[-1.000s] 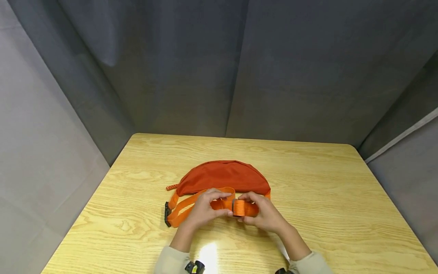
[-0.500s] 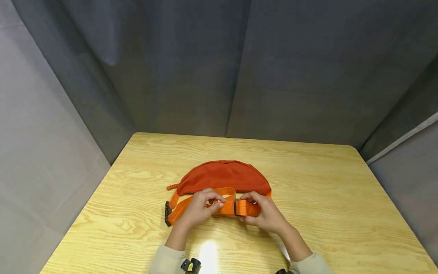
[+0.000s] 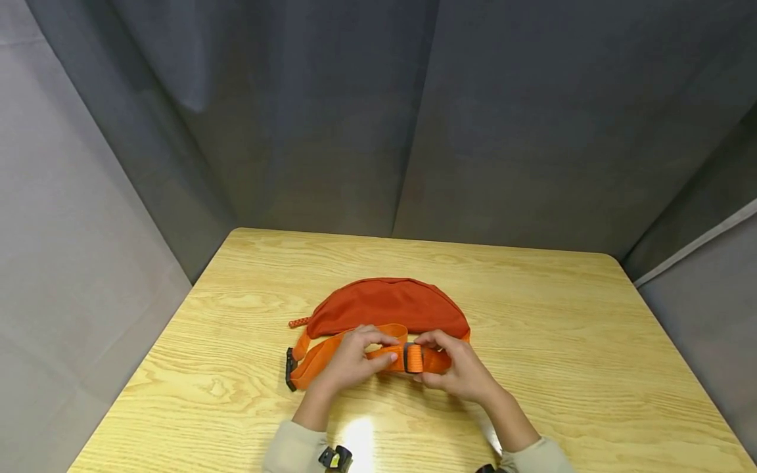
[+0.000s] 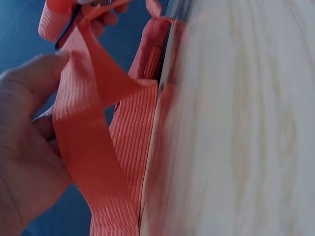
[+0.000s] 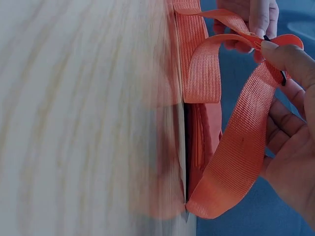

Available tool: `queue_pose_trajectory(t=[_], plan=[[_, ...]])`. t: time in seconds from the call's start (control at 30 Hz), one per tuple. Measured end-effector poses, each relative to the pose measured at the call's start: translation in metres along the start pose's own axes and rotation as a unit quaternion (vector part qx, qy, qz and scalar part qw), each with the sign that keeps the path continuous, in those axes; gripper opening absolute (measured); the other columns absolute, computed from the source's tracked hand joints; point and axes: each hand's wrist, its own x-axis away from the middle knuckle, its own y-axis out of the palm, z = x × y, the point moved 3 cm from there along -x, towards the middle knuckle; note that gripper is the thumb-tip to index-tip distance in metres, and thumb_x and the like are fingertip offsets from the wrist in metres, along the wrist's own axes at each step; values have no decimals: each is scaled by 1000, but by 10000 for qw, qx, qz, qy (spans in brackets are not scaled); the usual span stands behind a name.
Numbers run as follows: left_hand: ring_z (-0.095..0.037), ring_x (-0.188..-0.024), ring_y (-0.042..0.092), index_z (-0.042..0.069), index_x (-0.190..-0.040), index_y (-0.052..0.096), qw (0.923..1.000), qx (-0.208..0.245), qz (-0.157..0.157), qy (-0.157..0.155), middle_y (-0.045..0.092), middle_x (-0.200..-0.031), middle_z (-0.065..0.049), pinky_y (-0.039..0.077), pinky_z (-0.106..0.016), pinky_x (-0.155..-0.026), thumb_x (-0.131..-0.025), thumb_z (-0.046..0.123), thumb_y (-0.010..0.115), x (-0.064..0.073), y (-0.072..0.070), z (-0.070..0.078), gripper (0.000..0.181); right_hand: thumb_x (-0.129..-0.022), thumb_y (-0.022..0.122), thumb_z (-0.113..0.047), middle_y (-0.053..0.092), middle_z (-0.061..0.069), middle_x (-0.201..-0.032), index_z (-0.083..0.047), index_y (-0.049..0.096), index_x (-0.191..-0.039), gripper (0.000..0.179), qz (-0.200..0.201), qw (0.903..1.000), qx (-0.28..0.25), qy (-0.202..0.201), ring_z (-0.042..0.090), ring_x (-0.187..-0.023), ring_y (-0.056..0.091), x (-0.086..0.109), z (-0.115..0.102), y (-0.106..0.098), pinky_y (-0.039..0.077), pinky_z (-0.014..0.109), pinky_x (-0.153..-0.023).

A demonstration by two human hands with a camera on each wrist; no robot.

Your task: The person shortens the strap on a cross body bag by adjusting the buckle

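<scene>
A red-orange waist bag [image 3: 387, 305] lies on the table, its orange webbing strap [image 4: 81, 142] looping in front of it. The left hand [image 3: 353, 360] pinches the strap between thumb and fingers, just left of a dark strap slider [image 3: 407, 359]. At the slider's right side, the right hand [image 3: 460, 369] grips the strap with thumb and fingertips. Both wrist views show the gripped webbing raised off the table, and a wide strap loop [image 5: 236, 142] hangs below the right hand. Some left fingertips are hidden behind the webbing.
A black buckle [image 3: 290, 369] at the strap's left end lies on the wooden table [image 3: 562, 341]. A patterned zipper pull [image 3: 298, 322] sticks out at the bag's left. Dark grey curtains [image 3: 307, 131] stand behind the table.
Half a second ago the left fingers were farther left along the strap; now they are back closer to the slider. The right hand stays nearly still, and the bag has not moved.
</scene>
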Motion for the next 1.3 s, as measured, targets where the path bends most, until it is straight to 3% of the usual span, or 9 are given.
queue_pose_trajectory(t=[0.2,0.33,0.6,0.73,0.9,1.07,1.3], plan=[[-9,-82,54,14,-92,73,9998,63,171,51,59,-83,12,46,-35,-78,-84,15,70,0,-2,-1,8,-63,85,-4,65,2,-98,-7,59,-107,51,43,9998,175,97,20,-79,61,8,27,5,51,37,-68],[-10,-82,51,16,-92,72,9997,108,120,-176,57,-84,12,47,-27,-69,-86,15,68,4,-9,-6,7,-64,86,-12,64,-4,-98,-12,59,-107,50,92,9995,246,157,15,-79,59,11,30,1,49,32,-69],[-11,-79,50,16,-95,70,9991,81,129,-403,55,-81,10,45,-28,-66,-86,14,68,11,-20,-11,10,-64,86,-13,64,-5,-101,-14,59,-107,51,83,9992,285,281,13,-84,59,13,29,-3,49,31,-72],[-12,-87,51,15,-103,68,9995,-62,171,-274,58,-88,5,44,-34,-77,-76,19,79,8,-14,-4,30,-63,87,-12,65,-1,-102,-11,60,-108,52,90,9993,229,274,17,-86,60,12,27,-2,49,33,-74],[-13,-103,49,14,-115,64,9998,-134,-23,116,59,-106,2,42,-42,-87,-66,26,86,2,2,12,55,-65,86,-14,65,3,-103,-7,61,-110,52,10,9994,254,244,21,-92,59,10,22,0,48,38,-78],[-11,-100,52,16,-115,63,9996,-70,-38,272,59,-106,7,47,-34,-79,-63,24,87,-2,13,18,57,-68,84,-20,65,0,-105,-10,62,-110,48,-34,9993,295,211,20,-98,58,10,22,2,46,37,-83],[-8,-92,53,17,-107,65,9997,22,75,245,60,-100,10,48,-35,-77,-63,23,87,-1,14,17,50,-70,82,-29,64,-3,-106,-11,61,-112,50,-124,9993,255,228,16,-96,58,10,23,1,46,34,-81]])
